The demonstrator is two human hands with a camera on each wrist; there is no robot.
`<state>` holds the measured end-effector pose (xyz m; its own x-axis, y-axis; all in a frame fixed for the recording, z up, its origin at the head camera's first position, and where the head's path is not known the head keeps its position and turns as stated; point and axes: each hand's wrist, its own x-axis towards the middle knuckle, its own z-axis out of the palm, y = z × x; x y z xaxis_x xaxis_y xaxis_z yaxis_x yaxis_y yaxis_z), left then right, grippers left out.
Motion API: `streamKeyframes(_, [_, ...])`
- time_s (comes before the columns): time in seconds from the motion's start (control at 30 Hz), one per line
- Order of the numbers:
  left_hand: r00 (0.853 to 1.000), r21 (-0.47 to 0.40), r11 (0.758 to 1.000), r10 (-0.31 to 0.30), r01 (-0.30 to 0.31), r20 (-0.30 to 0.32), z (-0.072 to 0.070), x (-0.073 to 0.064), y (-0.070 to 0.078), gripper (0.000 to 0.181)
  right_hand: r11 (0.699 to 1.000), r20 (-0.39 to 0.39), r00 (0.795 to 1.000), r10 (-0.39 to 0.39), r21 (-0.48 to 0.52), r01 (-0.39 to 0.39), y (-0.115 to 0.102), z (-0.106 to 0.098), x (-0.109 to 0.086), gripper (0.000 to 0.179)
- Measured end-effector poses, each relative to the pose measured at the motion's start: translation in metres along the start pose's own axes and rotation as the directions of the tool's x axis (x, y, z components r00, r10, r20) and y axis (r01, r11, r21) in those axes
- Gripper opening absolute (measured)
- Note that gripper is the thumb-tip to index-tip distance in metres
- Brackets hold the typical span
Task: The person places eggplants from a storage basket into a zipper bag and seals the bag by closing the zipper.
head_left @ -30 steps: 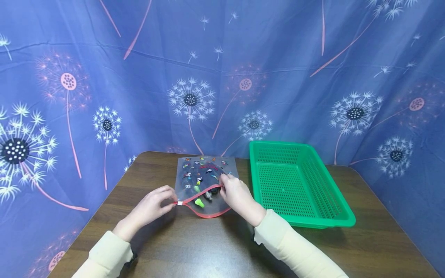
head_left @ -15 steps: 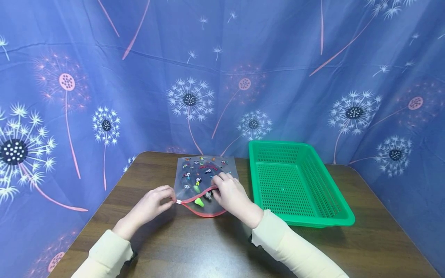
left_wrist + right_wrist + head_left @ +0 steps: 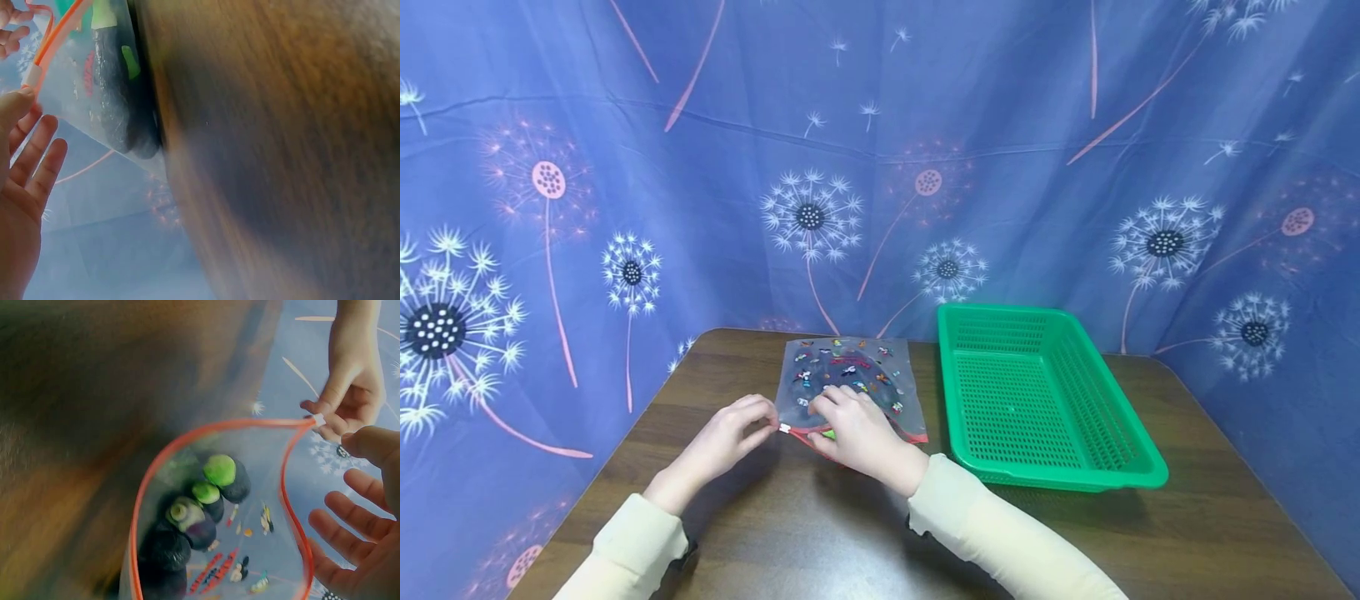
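A clear zip bag with small cartoon prints and a red zip edge lies on the table, its mouth toward me. My left hand pinches the corner beside the white slider. Inside, several dark eggplants with green caps show through the gaping mouth in the right wrist view. My right hand is over the mouth's left half in the head view, hiding part of the red edge. Its fingers are spread beside the zip edge in the right wrist view, gripping nothing.
A green perforated plastic basket stands on the right side of the wooden table. Behind the table hangs a blue cloth with dandelion prints.
My right hand has moved left along the bag's mouth and let go of its upper edge. That edge now lies lower on the right. The left hand stays at the slider corner.
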<state>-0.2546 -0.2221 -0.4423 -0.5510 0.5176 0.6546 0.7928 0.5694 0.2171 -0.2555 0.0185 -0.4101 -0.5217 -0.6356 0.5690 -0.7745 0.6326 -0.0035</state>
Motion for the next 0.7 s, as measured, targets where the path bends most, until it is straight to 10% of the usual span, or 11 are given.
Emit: streamKeyframes(0.7, [0.999, -0.033, 0.999, -0.030, 0.029, -0.025, 0.004, 0.000, -0.003, 0.031, 0.998, -0.021, 0.998, 0.057, 0.038, -0.056, -0.019, 0.042, 0.007, 0.019])
